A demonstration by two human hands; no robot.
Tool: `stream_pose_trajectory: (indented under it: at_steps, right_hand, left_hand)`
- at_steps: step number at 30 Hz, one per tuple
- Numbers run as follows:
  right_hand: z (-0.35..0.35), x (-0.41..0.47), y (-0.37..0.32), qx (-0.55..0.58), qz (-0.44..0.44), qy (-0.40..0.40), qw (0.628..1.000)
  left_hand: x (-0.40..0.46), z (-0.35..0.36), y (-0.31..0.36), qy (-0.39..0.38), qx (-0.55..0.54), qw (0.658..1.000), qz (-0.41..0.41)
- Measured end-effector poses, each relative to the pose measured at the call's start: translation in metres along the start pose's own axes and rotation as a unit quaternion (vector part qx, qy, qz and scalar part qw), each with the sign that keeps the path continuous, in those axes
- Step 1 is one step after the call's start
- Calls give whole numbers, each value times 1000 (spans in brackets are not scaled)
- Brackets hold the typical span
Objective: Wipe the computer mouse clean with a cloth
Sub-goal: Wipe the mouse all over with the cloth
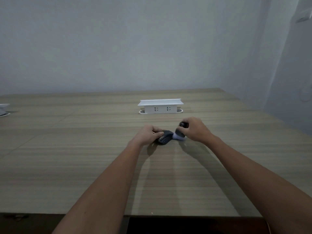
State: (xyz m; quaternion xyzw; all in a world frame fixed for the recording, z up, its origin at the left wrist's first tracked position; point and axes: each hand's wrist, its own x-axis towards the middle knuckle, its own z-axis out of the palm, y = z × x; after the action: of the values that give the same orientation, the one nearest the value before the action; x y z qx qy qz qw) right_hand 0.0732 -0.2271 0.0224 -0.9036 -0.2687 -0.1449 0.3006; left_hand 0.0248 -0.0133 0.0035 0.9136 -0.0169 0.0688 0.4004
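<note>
A dark grey computer mouse (165, 137) lies on the wooden table (84, 157), past its middle. My left hand (148, 134) grips the mouse from its left side, fingers curled over it. My right hand (194, 129) is closed just to the right of the mouse. A pale bluish cloth (179, 137) bunches under its fingers and touches the mouse's right end. A dark rounded part (183, 124) sticks out above the fist; I cannot tell what it is.
A white pop-up socket box (160, 106) stands on the table behind the hands. A white object (4, 109) sits at the far left edge. A wall closes the back, another the right. The table's near edge runs along the bottom.
</note>
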Motion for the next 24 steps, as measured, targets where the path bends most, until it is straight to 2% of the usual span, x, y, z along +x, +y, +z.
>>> stream_pose_trajectory:
  at_steps: [2,4,6,9,11,14,15,16,18,20,21,24]
  right_hand:
    - [0,-3,1,13,-7,20,1000]
    - [-2,-9,-5,96,-25,-36,994]
    - [-1,-12,-10,120,-33,-75,989]
    - [5,-5,-2,21,-24,22,999]
    - [3,-5,0,13,-20,55,998]
    - [-3,-12,-7,121,-40,-51,991]
    - [-2,-12,-8,123,-43,-71,989]
    - [0,-11,-6,101,-42,-59,992]
    - [5,-6,2,30,-25,19,999]
    - [5,-8,7,21,-15,59,998]
    - [3,-11,6,52,-23,41,998]
    - [-1,-19,-4,171,-27,-77,982]
  left_hand:
    - [1,0,0,3,8,1000,4]
    - [1,-1,0,2,18,1000,15]
    - [1,-1,0,5,25,1000,17]
    - [1,-1,1,5,31,999,13]
    - [0,-1,1,6,38,999,11]
    - [2,-2,-1,7,36,999,18]
    - [2,-2,-2,8,36,999,19]
    - [3,-1,-3,8,35,999,19]
    - [3,-1,-4,8,37,999,20]
    - [2,-1,-3,9,40,999,20]
    - [2,-1,-4,10,40,999,20]
    - [1,-2,-3,9,35,999,18]
